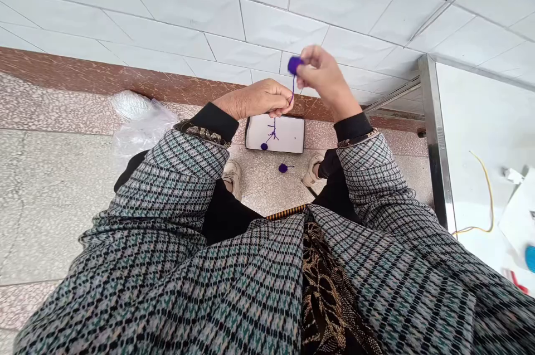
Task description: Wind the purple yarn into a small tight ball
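Note:
My right hand (322, 79) is raised and pinches a small purple yarn pompom (295, 65) between its fingertips. A thin purple yarn strand (293, 89) runs down from the pompom to my left hand (254, 100), whose fingers close on its lower end. Below my hands, a white rectangular board (292, 135) lies on the floor with a purple yarn figure (273, 131) and a small pompom (264, 146) on it. Another purple pompom (283, 168) lies on the speckled floor just in front of the board.
A clear plastic bag (142, 129) lies against the brown skirting (83, 76) at the left. A steel frame upright (437, 143) stands at the right, beside a white surface with a yellow cable (488, 204). A striped rod (286, 212) rests across my lap, and my shoes (232, 178) show below.

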`<state>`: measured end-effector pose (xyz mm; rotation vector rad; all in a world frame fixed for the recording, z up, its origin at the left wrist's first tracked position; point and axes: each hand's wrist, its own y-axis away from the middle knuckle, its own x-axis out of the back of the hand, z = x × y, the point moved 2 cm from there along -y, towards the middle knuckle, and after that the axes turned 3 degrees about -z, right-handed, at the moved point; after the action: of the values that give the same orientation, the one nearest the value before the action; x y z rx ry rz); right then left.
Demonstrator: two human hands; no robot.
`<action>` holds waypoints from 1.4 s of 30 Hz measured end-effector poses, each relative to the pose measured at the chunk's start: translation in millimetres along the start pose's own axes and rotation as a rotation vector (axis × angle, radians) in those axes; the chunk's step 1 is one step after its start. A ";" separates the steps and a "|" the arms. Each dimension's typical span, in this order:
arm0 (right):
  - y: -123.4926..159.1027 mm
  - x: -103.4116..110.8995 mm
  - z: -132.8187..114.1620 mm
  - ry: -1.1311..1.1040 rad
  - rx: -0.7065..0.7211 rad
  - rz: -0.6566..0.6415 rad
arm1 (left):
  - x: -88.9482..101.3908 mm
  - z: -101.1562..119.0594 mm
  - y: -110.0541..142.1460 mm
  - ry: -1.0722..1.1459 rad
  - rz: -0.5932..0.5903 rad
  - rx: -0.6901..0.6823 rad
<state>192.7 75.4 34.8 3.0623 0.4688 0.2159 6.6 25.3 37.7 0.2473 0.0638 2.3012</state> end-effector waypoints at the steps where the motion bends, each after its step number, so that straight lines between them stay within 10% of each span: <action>1: 1.9 -0.1 2.7 0.066 -0.024 -0.066 | 1.9 -0.1 0.5 0.006 0.022 0.004; 7: 20.3 -0.1 0.3 0.035 -0.087 -0.553 | 27.5 -14.3 0.2 0.007 0.261 -0.023; 15: 9.2 -1.8 -20.6 -0.208 0.075 0.074 | 3.9 -5.5 -3.3 -0.020 0.048 0.032; 22: 13.5 -6.8 -4.2 0.390 -0.025 -0.273 | 11.6 -1.9 2.7 0.039 0.107 -0.044; 27: 23.8 -4.4 0.3 0.108 -0.096 -0.609 | 33.4 -15.6 2.2 0.026 0.285 -0.037; 31: 13.9 5.5 -3.6 -0.224 0.024 -0.357 | 30.5 -17.6 -0.9 0.049 0.278 -0.036; 36: 0.7 7.2 -10.9 -0.133 0.073 0.130 | 8.4 -7.9 -2.8 -0.008 0.081 0.000; 39: 2.8 0.2 -9.0 0.073 -0.036 0.115 | 1.2 -1.2 -0.8 -0.020 -0.009 -0.025; 42: 13.1 -4.5 -7.4 0.396 -0.042 -0.229 | 5.7 -1.9 0.8 0.033 0.049 -0.042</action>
<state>191.3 61.7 42.2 2.8883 0.8109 0.8151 1.9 29.0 36.9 0.1911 0.0261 2.3533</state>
